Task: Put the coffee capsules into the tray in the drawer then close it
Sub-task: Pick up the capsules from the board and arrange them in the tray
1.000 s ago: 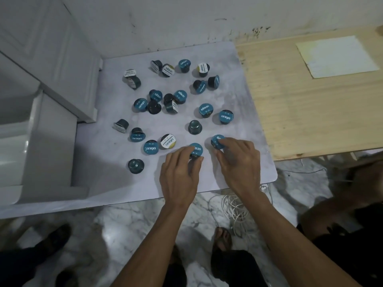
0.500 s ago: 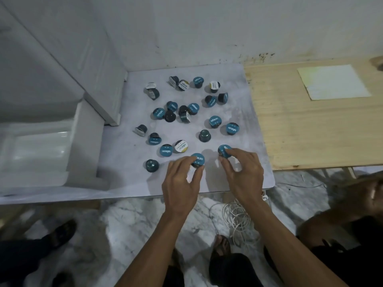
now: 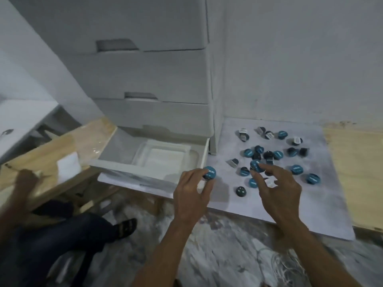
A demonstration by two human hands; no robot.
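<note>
Several blue-lidded coffee capsules [image 3: 296,169] lie scattered on a grey mat [image 3: 323,204]. My left hand [image 3: 191,195] pinches one blue capsule [image 3: 209,173] in the air at the right front corner of the open white drawer [image 3: 149,168]. My right hand [image 3: 277,189] holds another blue capsule [image 3: 255,165] at its fingertips above the scattered ones. A white tray [image 3: 143,154] lies in the drawer with nothing visible in it.
The drawer is the lowest of a white cabinet [image 3: 157,75] with shut drawers above. A wooden table [image 3: 358,172] lies right of the mat. Another person's hand [image 3: 24,183] and legs [image 3: 51,235] are at the left beside a wooden board [image 3: 51,154]. White cable [image 3: 286,268] lies on the marble floor.
Both hands lifted their capsules off the mat and moved left; the left hand now reaches the drawer's corner. The camera swung left, bringing the open drawer and tray into view.
</note>
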